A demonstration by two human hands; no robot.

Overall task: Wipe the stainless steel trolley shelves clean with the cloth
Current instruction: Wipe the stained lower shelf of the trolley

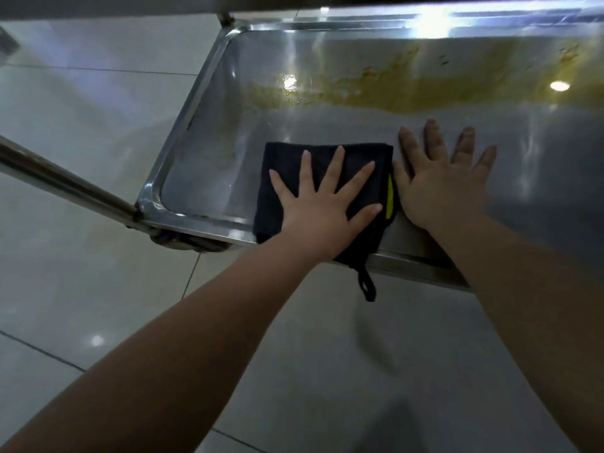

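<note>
A folded black cloth (287, 160) with a yellow tag and a hanging loop lies on the near edge of the stainless steel trolley shelf (539, 165). My left hand (322, 204) presses flat on the cloth with its fingers spread. Just to the right of the cloth, my right hand (444, 181) rests flat on the bare steel, fingers straight and spread. A wide yellow smear (425, 88) runs across the far half of the shelf. The near half of the shelf looks free of smear.
The shelf has a raised rim (192, 112) on its left side. A steel trolley post (65, 183) slants in from the left to the near left corner. An upper shelf edge (130, 4) overhangs at the top. White floor tiles (81, 273) surround the trolley.
</note>
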